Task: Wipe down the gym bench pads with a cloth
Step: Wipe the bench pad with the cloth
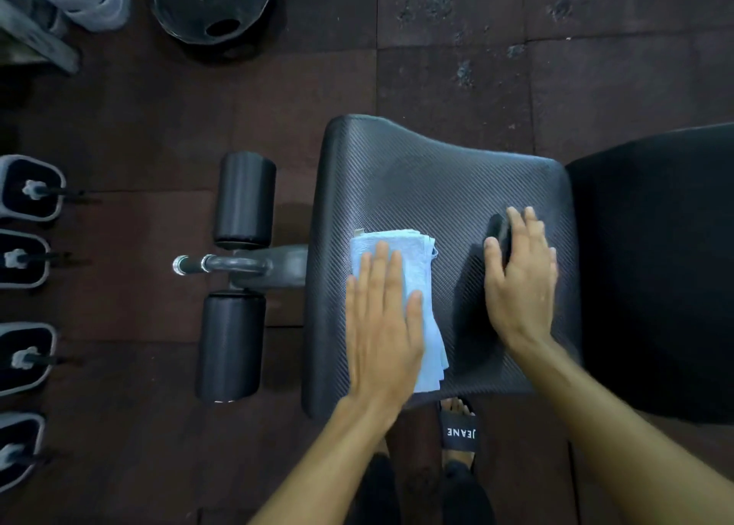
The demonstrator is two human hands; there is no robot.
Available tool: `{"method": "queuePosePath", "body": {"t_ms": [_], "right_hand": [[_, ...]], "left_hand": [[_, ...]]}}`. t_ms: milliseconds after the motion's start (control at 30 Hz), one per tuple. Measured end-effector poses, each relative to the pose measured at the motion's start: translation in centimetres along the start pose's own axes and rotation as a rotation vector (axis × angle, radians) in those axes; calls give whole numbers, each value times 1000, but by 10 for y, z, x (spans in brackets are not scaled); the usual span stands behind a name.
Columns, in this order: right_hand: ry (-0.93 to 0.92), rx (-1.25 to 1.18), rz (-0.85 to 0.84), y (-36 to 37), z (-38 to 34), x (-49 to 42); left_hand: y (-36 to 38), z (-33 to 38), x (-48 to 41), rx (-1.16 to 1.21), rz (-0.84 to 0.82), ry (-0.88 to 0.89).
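The black textured seat pad point(417, 175) of the gym bench fills the middle of the view, with the darker back pad point(655, 266) adjoining it on the right. A folded light blue cloth point(421, 262) lies on the seat pad's near left part. My left hand point(381, 318) presses flat on the cloth, fingers straight and slightly apart. My right hand point(520, 282) rests on the seat pad to the right of the cloth. Its thumb and fingers curl around a small dark object point(499, 234); I cannot tell what that object is.
Two black foam rollers point(244, 199) point(232, 346) on a metal post point(254, 264) stick out left of the seat. Several dumbbells point(28, 187) line the left edge. A weight plate point(212, 4) lies on the rubber floor tiles point(595, 48). My sandalled foot point(460, 431) stands under the pad's near edge.
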State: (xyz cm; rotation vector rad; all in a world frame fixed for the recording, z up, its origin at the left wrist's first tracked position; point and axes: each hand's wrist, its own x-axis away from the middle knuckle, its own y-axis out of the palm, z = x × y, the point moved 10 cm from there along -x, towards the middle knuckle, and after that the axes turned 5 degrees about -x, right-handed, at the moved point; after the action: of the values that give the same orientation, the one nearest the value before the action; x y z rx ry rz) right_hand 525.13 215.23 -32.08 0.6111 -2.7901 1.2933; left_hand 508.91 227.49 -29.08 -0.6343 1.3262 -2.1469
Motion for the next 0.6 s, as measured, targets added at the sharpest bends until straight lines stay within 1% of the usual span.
{"method": "queuePosePath", "body": {"t_ms": [67, 133, 200, 267, 333, 400, 500, 600], "right_hand": [[-40, -124, -19, 10, -33, 31], [-92, -145, -117, 36, -63, 68], [-130, -63, -168, 61, -81, 95], [-116, 36, -177, 81, -87, 104], [-71, 125, -166, 93, -85, 104], [-74, 238, -131, 98, -84, 101], [-162, 320, -85, 97, -84, 96], [-260, 369, -109, 91, -77, 84]], "left_hand": [[-19, -26, -3, 38, 68, -26], [-24, -58, -7, 34, 82, -71], [-20, -80, -9, 36, 43, -60], [-10, -92, -9, 53, -15, -19], [-1, -99, -7, 102, -68, -2], [5, -103, -7, 148, -87, -8], [6, -102, -7, 131, -83, -15], [1, -96, -7, 54, -70, -5]]}}
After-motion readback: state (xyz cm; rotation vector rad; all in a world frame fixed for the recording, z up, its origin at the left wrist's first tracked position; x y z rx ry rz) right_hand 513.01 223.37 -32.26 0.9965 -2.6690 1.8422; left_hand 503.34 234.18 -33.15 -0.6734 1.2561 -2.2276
